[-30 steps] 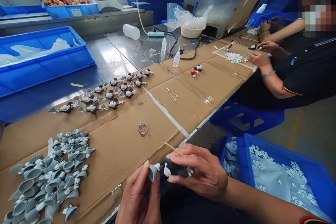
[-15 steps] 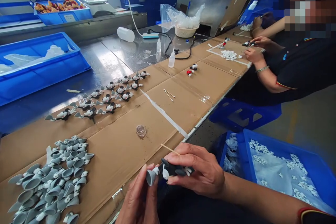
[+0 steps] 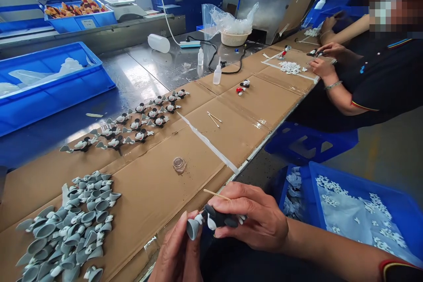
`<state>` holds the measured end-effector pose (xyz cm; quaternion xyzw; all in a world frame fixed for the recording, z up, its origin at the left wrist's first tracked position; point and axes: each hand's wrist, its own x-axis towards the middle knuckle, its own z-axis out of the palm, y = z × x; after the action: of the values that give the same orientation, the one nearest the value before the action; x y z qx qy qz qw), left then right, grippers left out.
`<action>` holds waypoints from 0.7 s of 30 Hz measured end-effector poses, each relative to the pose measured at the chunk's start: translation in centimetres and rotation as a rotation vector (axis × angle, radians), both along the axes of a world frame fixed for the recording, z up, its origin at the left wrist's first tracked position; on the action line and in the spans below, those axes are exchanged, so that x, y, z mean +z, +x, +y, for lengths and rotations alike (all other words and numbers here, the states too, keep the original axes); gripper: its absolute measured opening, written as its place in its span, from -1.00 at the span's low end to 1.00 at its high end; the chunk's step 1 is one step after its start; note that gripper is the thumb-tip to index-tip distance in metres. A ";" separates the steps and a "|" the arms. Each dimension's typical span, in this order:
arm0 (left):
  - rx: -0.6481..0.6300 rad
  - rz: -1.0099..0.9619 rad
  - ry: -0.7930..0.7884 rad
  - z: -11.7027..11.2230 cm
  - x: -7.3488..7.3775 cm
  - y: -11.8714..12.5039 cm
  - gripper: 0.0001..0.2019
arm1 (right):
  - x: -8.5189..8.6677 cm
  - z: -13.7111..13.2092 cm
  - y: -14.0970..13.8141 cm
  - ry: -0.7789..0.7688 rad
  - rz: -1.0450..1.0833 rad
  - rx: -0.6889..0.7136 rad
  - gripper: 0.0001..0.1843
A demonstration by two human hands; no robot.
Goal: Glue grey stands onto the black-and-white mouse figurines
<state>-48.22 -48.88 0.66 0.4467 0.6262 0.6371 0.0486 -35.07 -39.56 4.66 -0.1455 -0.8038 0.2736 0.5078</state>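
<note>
Two parts are being held close together beyond the cardboard's near edge: left hand pinching grey cone piece, right hand clamping black-and-white figure plus thin stick. Slackening pinch could be dropping the cone piece; drifting stick could be scuffing the figure.

Cardboard covers the near part of the table. On its left end lies a heap of cone pieces; rows of figures lie behind it and rightward. A disc lies before the rows. Right of these runs a tape strip, with cotton swabs beyond it and a squeeze bottle farther back. At the near edge, the left hand has a cone part just left of the right hand's figure piece – a crate stands back left, a co-worker sits right, and a bin lies lower right.
</note>
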 end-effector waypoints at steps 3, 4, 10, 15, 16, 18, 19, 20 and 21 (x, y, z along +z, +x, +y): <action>0.013 -0.001 -0.005 0.0 0.1 -0.1 -0.84 | -0.1 0.1 0.0 0.000 -0.002 -0.016 -0.72; 0.012 -0.008 -0.005 0.0 0.0 -0.2 -0.83 | -0.1 0.1 0.0 -0.002 -0.007 -0.020 -0.72; -0.048 -0.174 -0.055 0.4 0.5 0.4 -0.71 | -0.2 0.5 -0.3 -0.058 -0.012 -0.080 -0.73; -0.118 -0.482 -0.033 1.0 1.7 1.3 -0.58 | -0.6 0.8 -0.4 -0.228 0.069 -0.134 -0.76; -0.133 -0.526 -0.029 1.1 2.0 1.3 -0.58 | -0.7 0.8 -0.3 -0.248 0.076 -0.145 -0.77; -0.151 -0.593 -0.035 1.3 2.5 1.4 -0.58 | -0.8 0.9 -0.3 -0.255 0.075 -0.160 -0.77; -0.155 -0.627 -0.035 1.3 2.7 1.4 -0.58 | -0.8 0.8 -0.3 -0.248 0.073 -0.165 -0.76; -0.154 -0.654 -0.032 1.4 2.8 1.4 -0.58 | -0.7 0.8 -0.2 -0.238 0.070 -0.169 -0.76; -0.150 -0.671 -0.028 1.4 3.0 1.4 -0.58 | -0.7 0.8 -0.2 -0.226 0.071 -0.172 -0.75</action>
<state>-46.86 -47.49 3.62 0.2564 0.5494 0.7347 0.3044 -35.27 -38.76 3.98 -0.2604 -0.7340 0.3228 0.5378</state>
